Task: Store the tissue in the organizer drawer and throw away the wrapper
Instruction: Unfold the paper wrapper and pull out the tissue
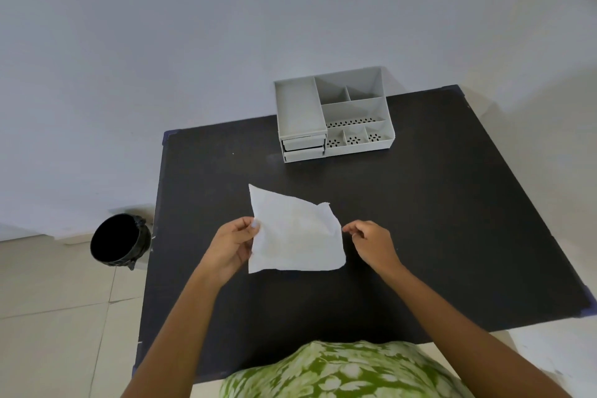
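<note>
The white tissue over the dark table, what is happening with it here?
A person holds an unfolded white tissue above the black table. The left hand pinches its left edge; the right hand is at its right edge, though contact there is hard to confirm. The grey organizer stands at the table's far side, its two drawers nearly shut. A black bin sits on the floor to the left. No wrapper is visible.

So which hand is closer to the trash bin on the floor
Left. The left hand grips the tissue at its left edge, on the bin's side of the table; the right hand pinches at the tissue's right edge, farther away.
</note>
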